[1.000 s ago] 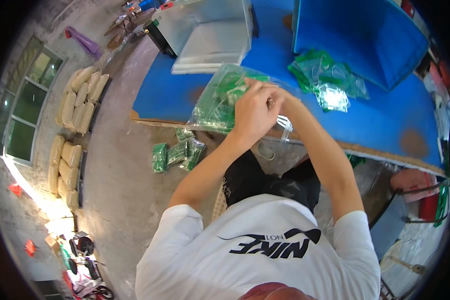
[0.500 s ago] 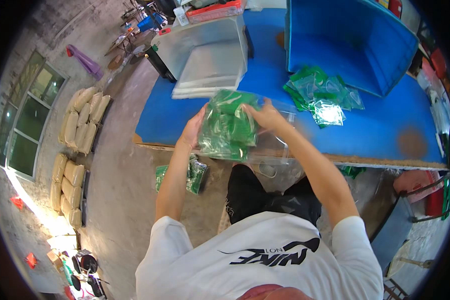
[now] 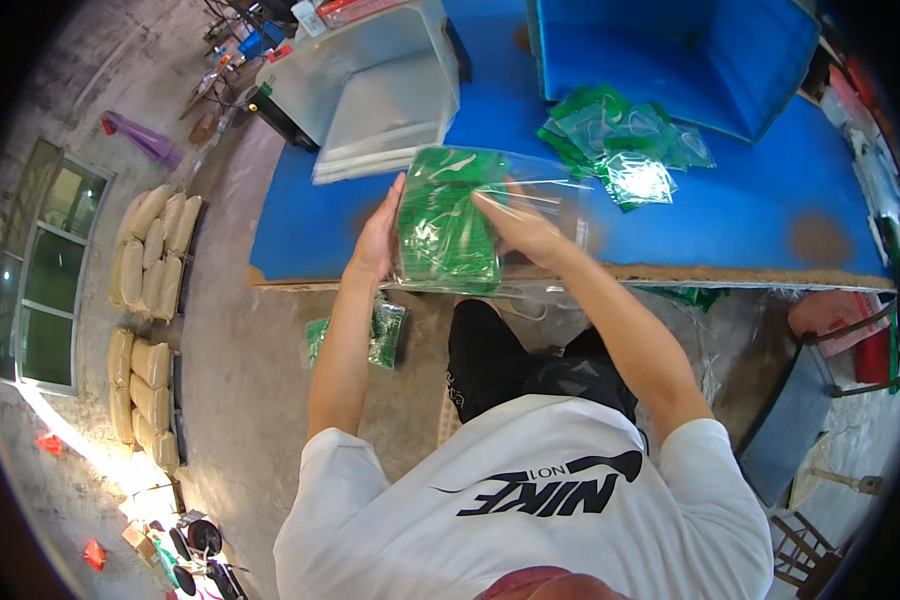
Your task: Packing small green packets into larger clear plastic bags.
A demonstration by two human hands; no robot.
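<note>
A clear plastic bag (image 3: 542, 262) packed with flat green packets (image 3: 448, 225) is held up at the table's near edge. My left hand (image 3: 378, 238) grips the filled left side, its fingers partly hidden behind the bag. On the other side my right hand (image 3: 520, 228) is closed on the bag, thumb over the green packets and other fingers partly hidden. The loose clear part of the bag spreads out past my right hand. Beyond it, a heap of small green packets in clear plastic (image 3: 625, 140) lies on the blue table (image 3: 720, 225).
A blue bin (image 3: 670, 60) lies on its side behind the heap. At the back left, a whitish bin (image 3: 355, 75) holds stacked clear sheets or bags (image 3: 385, 125). Filled green bags (image 3: 385, 335) rest on the floor by my left forearm. Tan sacks (image 3: 150, 250) are piled farther left.
The green packets look flatter and squarer within the bag. Both hands keep their hold, my right thumb lying across the packets. The whole view has shifted slightly.
</note>
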